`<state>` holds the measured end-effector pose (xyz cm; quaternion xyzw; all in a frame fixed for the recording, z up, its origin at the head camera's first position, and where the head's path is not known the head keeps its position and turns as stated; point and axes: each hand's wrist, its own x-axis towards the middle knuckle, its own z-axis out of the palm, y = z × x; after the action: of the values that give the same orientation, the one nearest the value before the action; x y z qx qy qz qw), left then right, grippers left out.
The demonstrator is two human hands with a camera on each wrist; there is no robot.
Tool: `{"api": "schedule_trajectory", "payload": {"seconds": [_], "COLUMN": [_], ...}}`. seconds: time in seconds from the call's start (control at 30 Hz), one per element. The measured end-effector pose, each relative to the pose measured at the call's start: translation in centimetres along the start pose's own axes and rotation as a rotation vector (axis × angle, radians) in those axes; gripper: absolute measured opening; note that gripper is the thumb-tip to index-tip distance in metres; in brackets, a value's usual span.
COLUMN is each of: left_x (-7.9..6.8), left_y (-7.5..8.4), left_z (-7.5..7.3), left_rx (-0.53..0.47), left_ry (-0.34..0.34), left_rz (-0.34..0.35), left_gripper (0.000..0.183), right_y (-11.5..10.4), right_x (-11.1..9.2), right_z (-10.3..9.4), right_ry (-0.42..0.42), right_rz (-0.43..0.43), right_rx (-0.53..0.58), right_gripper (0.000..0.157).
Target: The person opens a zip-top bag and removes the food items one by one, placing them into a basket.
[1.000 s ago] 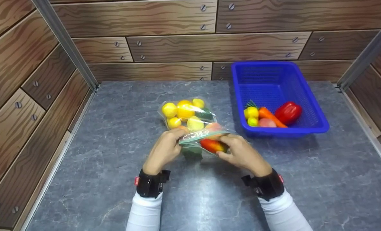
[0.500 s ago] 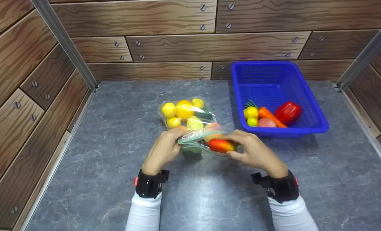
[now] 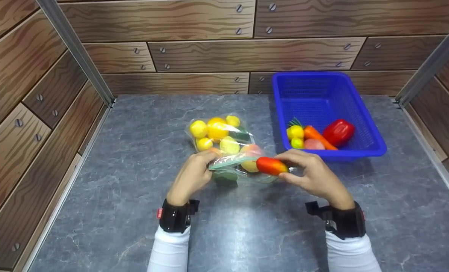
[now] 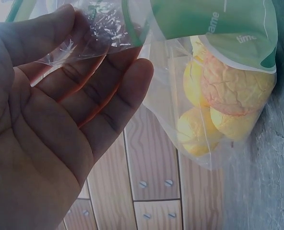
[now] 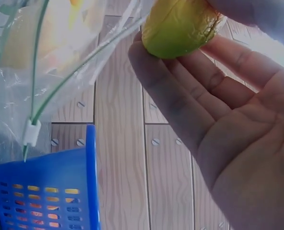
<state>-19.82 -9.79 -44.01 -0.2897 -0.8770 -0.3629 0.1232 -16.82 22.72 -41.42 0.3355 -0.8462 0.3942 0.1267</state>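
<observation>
A clear zip bag (image 3: 230,160) with a green closure strip lies mid-table, bulging with yellow and orange fruit (image 3: 218,129) and a peach (image 3: 251,150). My left hand (image 3: 195,173) pinches its near left edge between thumb and fingers; the left wrist view shows the plastic (image 4: 106,24) in that grip. In my right hand (image 3: 313,175), thumb and fingertips grip a red-and-yellow mango (image 3: 270,166), at the right end of the bag's mouth. Its green end (image 5: 178,33) shows in the right wrist view, as does the bag's white slider (image 5: 31,133).
A blue plastic basket (image 3: 367,151) stands at the back right, just beyond my right hand. Inside are a red bell pepper (image 3: 338,132), a carrot (image 3: 318,137), a pink fruit (image 3: 314,144) and small yellow pieces (image 3: 295,133). Wood-patterned walls (image 3: 201,56) enclose the grey table (image 3: 133,226).
My right hand has drawn back to the right with the mango, which has shifted from inside the bag's mouth to its right end. The left hand has stayed on the bag's edge.
</observation>
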Motion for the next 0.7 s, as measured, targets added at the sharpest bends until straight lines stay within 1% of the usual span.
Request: {"api": "schedule_trajectory", "payload": {"seconds": [0.2, 0.33, 0.43, 0.53, 0.63, 0.7], "left_x": [0.0, 0.1, 0.1, 0.1, 0.1, 0.1], "left_y": [0.0, 0.0, 0.0, 0.0, 0.0, 0.0], "left_z": [-0.1, -0.1, -0.1, -0.1, -0.1, -0.1], "left_rx": [-0.003, 0.001, 0.000, -0.005, -0.006, -0.005], "left_ry": [0.001, -0.002, -0.004, -0.004, 0.001, 0.002], "left_rz": [-0.013, -0.017, -0.012, -0.005, 0.002, 0.005], "left_gripper": [0.037, 0.036, 0.034, 0.034, 0.034, 0.034], "right_y": [0.2, 0.4, 0.6, 0.9, 1.3, 1.7], "right_x": [0.0, 0.0, -0.1, -0.3, -0.3, -0.1], "right_z": [-0.5, -0.8, -1.2, -1.5, -1.8, -1.9], "right_ry": [0.103, 0.179, 0.245, 0.299, 0.331, 0.348], "right_rz": [-0.048, -0.060, -0.024, 0.047, 0.113, 0.138], "right_rx": [0.015, -0.012, -0.026, -0.018, 0.007, 0.030], "right_gripper": [0.042, 0.045, 0.045, 0.044, 0.042, 0.041]}}
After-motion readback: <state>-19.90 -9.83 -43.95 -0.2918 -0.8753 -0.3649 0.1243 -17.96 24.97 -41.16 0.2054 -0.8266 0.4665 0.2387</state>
